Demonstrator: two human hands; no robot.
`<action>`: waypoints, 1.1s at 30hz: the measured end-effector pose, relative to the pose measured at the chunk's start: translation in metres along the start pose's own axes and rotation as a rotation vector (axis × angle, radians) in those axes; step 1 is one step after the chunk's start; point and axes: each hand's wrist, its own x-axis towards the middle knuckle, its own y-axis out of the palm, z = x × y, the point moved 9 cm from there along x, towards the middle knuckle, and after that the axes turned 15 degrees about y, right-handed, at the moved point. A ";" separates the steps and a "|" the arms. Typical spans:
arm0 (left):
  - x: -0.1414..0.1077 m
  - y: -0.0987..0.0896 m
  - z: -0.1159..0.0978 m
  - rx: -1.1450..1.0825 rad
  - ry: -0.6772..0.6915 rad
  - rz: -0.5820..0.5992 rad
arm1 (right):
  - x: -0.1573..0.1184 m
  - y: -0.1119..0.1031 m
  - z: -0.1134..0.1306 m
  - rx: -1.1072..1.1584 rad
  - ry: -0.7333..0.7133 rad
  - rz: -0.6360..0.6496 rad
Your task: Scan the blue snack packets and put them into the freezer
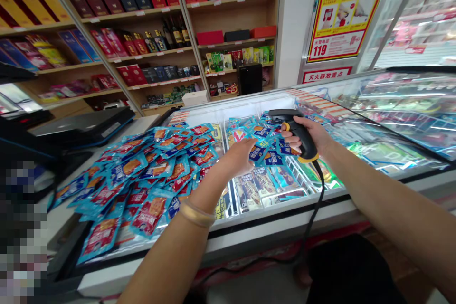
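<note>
Black scanner (303,138) is clamped in the right hand (318,136); the left hand (243,156) blurs against blue packets (273,158), its grip impossible to tell.

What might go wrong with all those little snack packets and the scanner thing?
The big heap of blue-edged packets spreads right to the edge of the glass top, so a bump might send some sliding off. The black scanner in the right hand trails a cord over the freezer's front edge; it could snag or drag packets along.
</note>
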 end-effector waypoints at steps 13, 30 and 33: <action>-0.031 -0.027 0.046 -0.536 -0.389 -0.715 | 0.004 0.011 -0.012 -0.117 0.023 0.057; -0.037 -0.023 0.060 -0.900 -0.444 -0.831 | 0.005 0.025 -0.029 -0.266 0.092 0.134; -0.037 -0.025 0.058 -0.899 -0.455 -0.837 | 0.005 0.027 -0.030 -0.282 0.098 0.143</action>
